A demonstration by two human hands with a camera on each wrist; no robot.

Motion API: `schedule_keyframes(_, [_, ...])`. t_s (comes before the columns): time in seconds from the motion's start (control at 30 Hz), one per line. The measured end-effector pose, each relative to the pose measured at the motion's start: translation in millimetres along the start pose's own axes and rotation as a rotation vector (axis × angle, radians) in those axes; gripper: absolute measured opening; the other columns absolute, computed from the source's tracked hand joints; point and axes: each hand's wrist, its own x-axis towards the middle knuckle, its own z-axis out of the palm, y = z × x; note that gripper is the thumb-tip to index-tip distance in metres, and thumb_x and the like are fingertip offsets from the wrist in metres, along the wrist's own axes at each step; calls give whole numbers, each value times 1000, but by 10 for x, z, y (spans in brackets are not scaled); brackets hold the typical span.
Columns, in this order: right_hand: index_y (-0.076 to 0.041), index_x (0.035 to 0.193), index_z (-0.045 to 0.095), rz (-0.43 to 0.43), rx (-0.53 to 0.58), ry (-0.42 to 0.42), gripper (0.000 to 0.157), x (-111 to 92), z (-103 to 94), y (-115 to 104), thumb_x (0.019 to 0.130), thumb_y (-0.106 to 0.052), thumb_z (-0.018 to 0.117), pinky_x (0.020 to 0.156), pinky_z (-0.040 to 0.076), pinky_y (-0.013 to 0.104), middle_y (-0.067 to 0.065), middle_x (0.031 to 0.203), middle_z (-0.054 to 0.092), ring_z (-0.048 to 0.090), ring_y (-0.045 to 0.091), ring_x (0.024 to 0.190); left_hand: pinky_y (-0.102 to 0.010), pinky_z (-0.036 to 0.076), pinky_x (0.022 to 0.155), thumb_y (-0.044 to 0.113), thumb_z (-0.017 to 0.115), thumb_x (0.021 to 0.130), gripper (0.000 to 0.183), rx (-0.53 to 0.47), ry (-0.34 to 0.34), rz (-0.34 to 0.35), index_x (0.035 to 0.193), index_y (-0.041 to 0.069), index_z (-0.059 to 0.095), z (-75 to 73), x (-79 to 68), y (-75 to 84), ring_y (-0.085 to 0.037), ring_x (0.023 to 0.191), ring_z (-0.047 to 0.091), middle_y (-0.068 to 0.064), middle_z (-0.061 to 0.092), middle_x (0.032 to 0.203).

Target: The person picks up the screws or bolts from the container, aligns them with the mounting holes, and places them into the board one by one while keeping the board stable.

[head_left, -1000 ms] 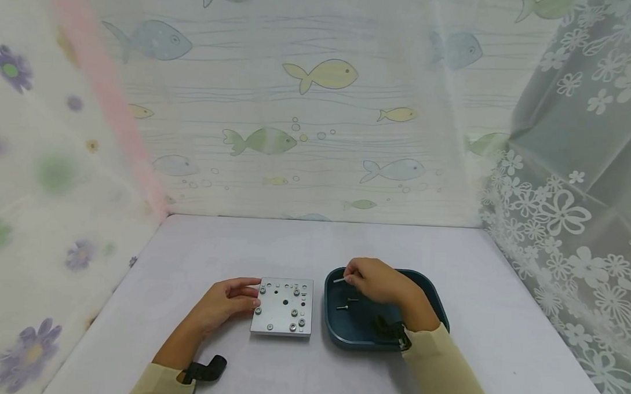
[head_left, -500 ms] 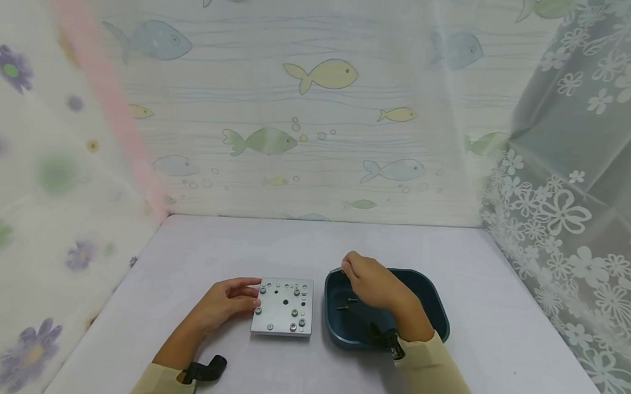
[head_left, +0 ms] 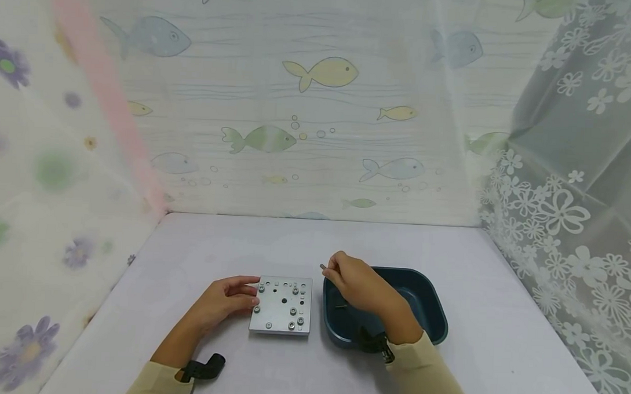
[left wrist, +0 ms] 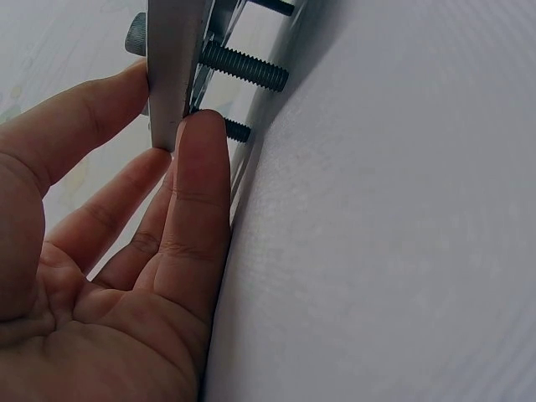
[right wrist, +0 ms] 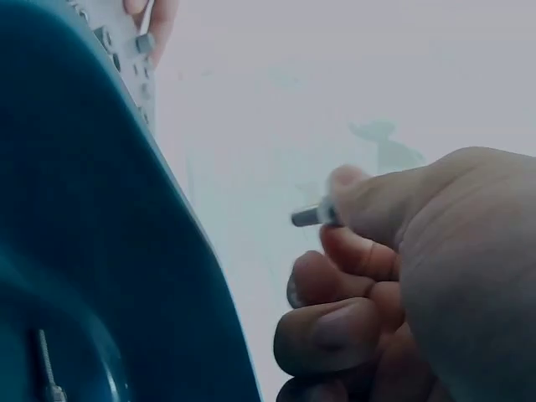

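A square silver metal plate, dotted with holes and several socket-head screws, lies on the table. My left hand grips its left edge. In the left wrist view the thumb is on the screw-head side and a fingertip reaches the underside, where a threaded shank sticks out. My right hand is over the left rim of a dark blue tray. Between its thumb and index finger it pinches a small screw, one end of which pokes out; the rest is hidden by the fingers.
Inside the tray lies a loose screw, partly beside the right hand's shadow. The tray stands just right of the plate on a white-covered table. Patterned curtains hang behind and at both sides.
My right hand has moved left from within the tray to its left rim, carrying the small screw. My left hand has stayed on the plate.
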Motion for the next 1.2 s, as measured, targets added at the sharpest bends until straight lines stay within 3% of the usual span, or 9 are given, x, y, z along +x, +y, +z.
schedule_keyframes(0.17, [-14,118,54,-12,-9,-20,15,10,59,-56,110,-27,52,66,51,27,-1,96,62,56,13,75,-30,62,85,23,85,87,63,1,-7,4,144,12,60,-11,14,-22,-20,103,71,-11,72,121])
schedule_keyframes(0.37, [-17,124,56,-32,-96,-34,18,23,151,-135,110,-27,52,73,53,25,-1,112,68,59,11,83,-30,62,84,22,86,86,63,-9,-9,-10,143,13,61,-10,31,-43,-19,102,72,-10,73,120])
schedule_keyframes(0.73, [-22,121,62,-21,-235,-81,22,35,321,-268,107,-38,56,70,50,24,-14,93,61,57,6,77,-31,62,85,22,85,87,64,-7,-13,1,144,11,60,-16,20,-30,-21,102,71,-11,73,121])
schedule_keyframes(1.0, [-22,119,64,-32,-294,-67,21,27,368,-301,106,-38,60,72,52,24,-14,97,65,57,3,79,-31,62,85,23,85,87,64,-4,-15,6,144,11,60,-21,21,-29,-20,102,71,-11,73,121])
schedule_keyframes(1.2, [-23,117,66,-54,-353,-15,21,41,435,-399,105,-39,61,64,48,22,-15,89,65,54,3,72,-31,62,85,22,85,86,64,-7,-12,0,144,10,60,-21,20,-11,-20,102,71,-11,73,119])
